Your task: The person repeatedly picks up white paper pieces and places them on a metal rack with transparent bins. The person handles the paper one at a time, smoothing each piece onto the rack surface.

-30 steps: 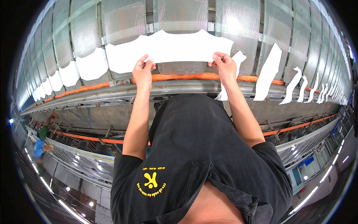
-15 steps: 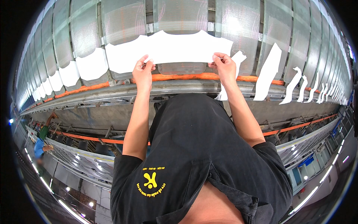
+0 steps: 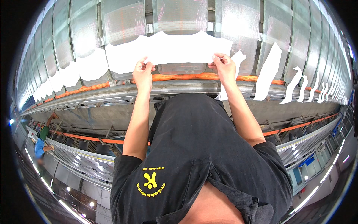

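Note:
A white cut fabric piece (image 3: 182,47) lies stretched sideways across a grey flat panel (image 3: 181,68) in front of me. My left hand (image 3: 143,70) pinches its near left corner between thumb and fingers. At the near right corner, my right hand (image 3: 225,65) grips the edge in the same way. The near edge runs fairly straight between both hands, while the far edge has curved notches. To the left, another white fabric piece (image 3: 121,56) lies flat on its own panel, close against the held one.
More white pieces (image 3: 93,65) lie on panels down the left. On the right, narrow folded white strips (image 3: 269,72) hang over the near edge. An orange rail (image 3: 186,77) and a metal rail (image 3: 112,91) run along the front. Far left, another person (image 3: 40,145) stands by a second row.
Both hands keep hold of the fabric in nearly the same place. The left fingertips have shifted very slightly; the fabric looks the same.

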A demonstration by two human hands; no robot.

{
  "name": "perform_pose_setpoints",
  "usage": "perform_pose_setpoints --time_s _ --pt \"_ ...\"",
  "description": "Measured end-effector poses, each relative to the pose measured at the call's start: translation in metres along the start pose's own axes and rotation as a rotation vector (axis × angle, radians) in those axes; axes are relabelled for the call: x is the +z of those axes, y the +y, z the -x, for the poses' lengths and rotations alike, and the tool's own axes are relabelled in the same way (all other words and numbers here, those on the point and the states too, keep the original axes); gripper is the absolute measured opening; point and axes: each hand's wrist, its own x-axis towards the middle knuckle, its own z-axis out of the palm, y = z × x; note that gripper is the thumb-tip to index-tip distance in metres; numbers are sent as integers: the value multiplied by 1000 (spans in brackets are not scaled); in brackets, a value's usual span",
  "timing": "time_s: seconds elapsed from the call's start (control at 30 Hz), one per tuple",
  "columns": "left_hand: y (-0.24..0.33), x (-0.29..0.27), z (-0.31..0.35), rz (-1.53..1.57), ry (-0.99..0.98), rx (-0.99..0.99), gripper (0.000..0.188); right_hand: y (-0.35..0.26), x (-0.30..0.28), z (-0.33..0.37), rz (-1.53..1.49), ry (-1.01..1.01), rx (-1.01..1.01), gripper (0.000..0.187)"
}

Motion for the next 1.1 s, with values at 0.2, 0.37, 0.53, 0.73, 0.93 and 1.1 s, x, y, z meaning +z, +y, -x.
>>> perform_pose_setpoints --time_s 0.2,0.37,0.53,0.73,0.93,1.1 --pt "1 0 1 -28 -7 0 37 3 -1 -1 11 -1 0 21" --pt "2 1 2 -26 4 -5 37 4 -2 -2 21 -6 -11 21" --pt "2 1 2 -23 4 7 37 6 -3 -2 45 -6 -18 22" --pt "3 2 2 -35 7 6 37 7 -3 -2 65 -4 -23 22" --pt "0 1 1 -23 7 6 38 6 -3 -1 72 -6 -13 21" --pt "-1 2 0 -72 14 28 33 5 -3 -2 120 -9 -16 22"
